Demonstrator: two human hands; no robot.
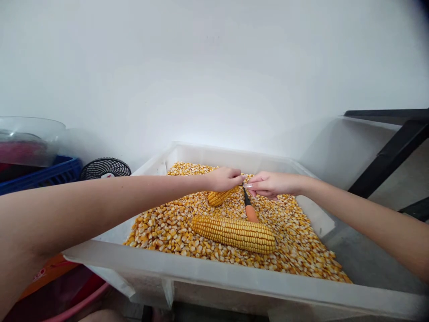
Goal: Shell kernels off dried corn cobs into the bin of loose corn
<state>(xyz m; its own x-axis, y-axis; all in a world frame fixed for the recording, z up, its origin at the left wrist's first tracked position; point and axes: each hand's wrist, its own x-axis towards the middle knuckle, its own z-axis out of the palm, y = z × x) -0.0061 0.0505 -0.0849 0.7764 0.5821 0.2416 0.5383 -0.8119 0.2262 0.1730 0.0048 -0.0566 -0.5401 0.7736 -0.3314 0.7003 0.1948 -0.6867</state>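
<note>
A translucent white plastic bin [214, 275] holds a deep layer of loose yellow corn kernels [167, 226]. My left hand [224, 178] reaches over the bin and grips the top end of a small corn cob [219, 197] that slants down into the kernels. My right hand [268, 184] pinches the dark tip of a tool with an orange handle [250, 212], close beside the left fingers. A large whole corn cob [234, 232] lies on the kernels in front of both hands, touching neither.
A small black fan [105, 168] stands left of the bin by the white wall. A blue crate [40, 174] with a clear bowl [30, 138] sits at far left. A black metal frame [392, 152] stands at right. Red and pink items lie at lower left.
</note>
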